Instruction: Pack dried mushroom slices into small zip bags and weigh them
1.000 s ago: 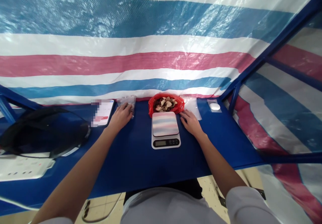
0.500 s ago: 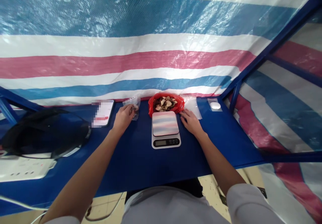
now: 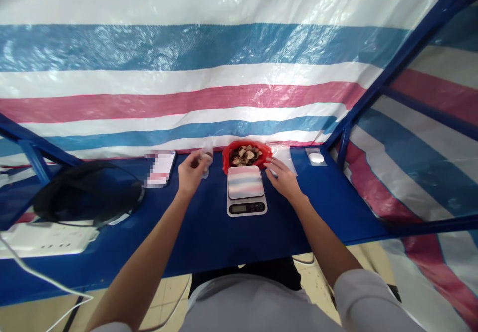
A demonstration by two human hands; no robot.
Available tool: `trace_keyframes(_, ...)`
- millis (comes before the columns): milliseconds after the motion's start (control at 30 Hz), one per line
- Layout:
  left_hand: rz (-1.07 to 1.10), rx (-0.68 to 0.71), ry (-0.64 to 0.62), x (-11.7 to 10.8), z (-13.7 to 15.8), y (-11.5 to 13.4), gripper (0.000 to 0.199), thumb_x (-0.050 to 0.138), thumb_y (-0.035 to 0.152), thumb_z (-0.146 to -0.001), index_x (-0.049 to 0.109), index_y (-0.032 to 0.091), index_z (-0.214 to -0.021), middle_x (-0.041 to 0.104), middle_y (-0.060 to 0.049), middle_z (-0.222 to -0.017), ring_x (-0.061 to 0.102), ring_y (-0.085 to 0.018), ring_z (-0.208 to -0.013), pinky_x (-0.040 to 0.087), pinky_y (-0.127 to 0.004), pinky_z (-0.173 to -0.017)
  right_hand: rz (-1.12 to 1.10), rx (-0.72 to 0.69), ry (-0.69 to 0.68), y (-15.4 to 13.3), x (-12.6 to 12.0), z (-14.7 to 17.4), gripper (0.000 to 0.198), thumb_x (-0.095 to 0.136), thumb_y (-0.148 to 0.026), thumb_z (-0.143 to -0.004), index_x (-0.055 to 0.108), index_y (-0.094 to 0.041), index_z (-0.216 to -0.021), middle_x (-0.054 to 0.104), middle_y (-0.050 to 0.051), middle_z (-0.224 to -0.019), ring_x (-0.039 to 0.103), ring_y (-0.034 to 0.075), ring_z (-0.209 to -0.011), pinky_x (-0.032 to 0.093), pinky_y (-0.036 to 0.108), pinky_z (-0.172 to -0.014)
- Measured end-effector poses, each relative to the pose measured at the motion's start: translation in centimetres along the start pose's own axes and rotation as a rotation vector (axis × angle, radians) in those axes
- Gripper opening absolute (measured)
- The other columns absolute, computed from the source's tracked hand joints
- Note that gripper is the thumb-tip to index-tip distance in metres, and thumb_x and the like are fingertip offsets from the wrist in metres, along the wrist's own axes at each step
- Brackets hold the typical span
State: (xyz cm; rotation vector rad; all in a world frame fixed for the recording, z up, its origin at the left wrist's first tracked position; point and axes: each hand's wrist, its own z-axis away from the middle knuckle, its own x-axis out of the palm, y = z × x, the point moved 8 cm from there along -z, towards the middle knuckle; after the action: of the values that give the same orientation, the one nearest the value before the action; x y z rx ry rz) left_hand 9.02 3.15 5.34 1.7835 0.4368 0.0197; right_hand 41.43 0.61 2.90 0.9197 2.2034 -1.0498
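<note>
My left hand (image 3: 191, 171) is closed on a small clear plastic bag (image 3: 207, 156), thumb and fingers gripping it; pale bits seem to be inside. My right hand (image 3: 281, 176) rests by the right rim of a red plastic bag (image 3: 226, 159), its fingers stretched out and holding nothing that I can see. Dried brown and cream slices (image 3: 246, 156) fill the red bag, which stands open. Directly in front of it sits a white kitchen scale (image 3: 247, 207) with a shiny, reflecting plate and a dark display. Behind my right hand lies a flat clear bag (image 3: 287, 154).
On the left are a phone (image 3: 161, 168), a black mesh-like item (image 3: 89, 192) and a white power strip (image 3: 56, 240). A white oval case (image 3: 316, 158) lies on the right of the blue table (image 3: 209, 247). Striped sheeting (image 3: 186, 48) hangs behind, with blue frame bars (image 3: 345, 145) at right.
My left hand has lifted slightly and now pinches the small clear bag more upright. The right hand's fingers have spread and moved up beside the red bag. The view has shifted a little.
</note>
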Motion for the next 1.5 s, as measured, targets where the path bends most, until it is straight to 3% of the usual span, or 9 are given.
trace_keyframes(100,0.157,-0.041,-0.05,2.1,1.7,1.1,0.037,0.08,0.044,-0.074,0.075,0.017,-0.099,0.07,-0.002,-0.075,0.055,-0.012,-0.059,0.044,-0.025,-0.055,-0.146,0.015,-0.021,-2.3,-0.4,-1.5,0.033,0.05,-0.032,-0.098,0.073,-0.025,-0.121,0.068,0.005,-0.135,0.064,0.023,-0.126,0.051,0.038,-0.112)
trace_keyframes(233,0.445,-0.137,-0.233,5.6,4.0,1.9,0.037,0.086,0.042,-0.07,0.074,0.018,-0.096,0.073,-0.003,-0.085,0.061,-0.013,-0.064,0.047,-0.025,-0.056,-0.359,0.037,-0.014,-4.5,-0.4,-3.4,0.035,0.054,-0.033,-0.096,0.071,-0.023,-0.126,0.071,0.005,-0.131,0.064,0.024,-0.126,0.049,0.039,-0.113)
trace_keyframes(467,0.615,-0.311,-0.368,7.6,6.6,1.6,0.035,0.089,0.04,-0.066,0.072,0.019,-0.088,0.073,-0.004,-0.08,0.065,-0.015,-0.067,0.051,-0.027,-0.059,-0.787,0.243,-0.119,-3.7,2.1,-3.5,0.041,0.068,-0.045,-0.088,0.073,-0.024,-0.122,0.074,0.005,-0.123,0.071,0.027,-0.114,0.058,0.041,-0.103)
trace_keyframes(700,0.608,-0.353,-0.352,7.7,7.1,0.2,0.034,0.086,0.039,-0.069,0.072,0.02,-0.094,0.074,-0.003,-0.085,0.067,-0.014,-0.072,0.053,-0.027,-0.065,-0.908,0.398,-0.154,-2.3,3.3,-2.5,0.043,0.08,-0.052,-0.072,0.079,-0.021,-0.102,0.078,0.004,-0.096,0.075,0.023,-0.083,0.067,0.038,-0.075)
trace_keyframes(867,0.538,-0.346,-0.343,6.9,6.3,-1.1,0.041,0.088,0.043,-0.066,0.074,0.018,-0.096,0.075,-0.005,-0.086,0.065,-0.014,-0.068,0.051,-0.028,-0.061,-0.917,0.458,-0.156,-1.5,4.0,-2.4,0.037,0.083,-0.049,-0.068,0.078,-0.019,-0.09,0.076,0.002,-0.08,0.072,0.019,-0.067,0.067,0.035,-0.068)
trace_keyframes(1067,0.052,-0.015,-0.204,3.0,3.4,1.0,0.036,0.076,0.047,-0.077,0.076,0.017,-0.097,0.078,-0.01,-0.099,0.071,-0.024,-0.093,0.054,-0.037,-0.087,-0.919,0.526,-0.204,-1.4,5.1,-2.4,0.034,0.083,-0.045,-0.069,0.076,-0.019,-0.089,0.074,0.001,-0.079,0.071,0.016,-0.065,0.065,0.028,-0.055)
trace_keyframes(1233,-0.208,0.217,-0.249,4.3,3.3,4.5,0.029,0.07,0.043,-0.082,0.077,0.018,-0.094,0.078,-0.008,-0.093,0.07,-0.023,-0.082,0.054,-0.033,-0.079,-0.887,0.503,-0.208,-2.0,5.4,-2.8,0.03,0.081,-0.043,-0.072,0.077,-0.021,-0.092,0.075,0.003,-0.085,0.074,0.02,-0.069,0.066,0.031,-0.053)
trace_keyframes(1367,-0.196,0.073,-0.403,7.5,3.6,3.9,0.03,0.068,0.045,-0.084,0.076,0.017,-0.079,0.075,-0.006,-0.071,0.067,-0.02,-0.061,0.051,-0.029,-0.064,-0.826,0.465,-0.207,-2.7,5.3,-3.1,0.033,0.08,-0.046,-0.074,0.079,-0.021,-0.096,0.075,0.004,-0.086,0.074,0.022,-0.069,0.067,0.033,-0.054)
trace_keyframes(1500,0.006,-0.15,-0.444,9.1,3.7,2.5,0.041,0.071,0.055,-0.08,0.073,0.014,-0.075,0.073,-0.007,-0.068,0.067,-0.017,-0.058,0.053,-0.027,-0.061,-0.755,0.356,-0.197,-3.8,4.8,-3.3,0.033,0.075,-0.046,-0.08,0.08,-0.02,-0.1,0.077,0.005,-0.09,0.075,0.02,-0.072,0.066,0.028,-0.055)
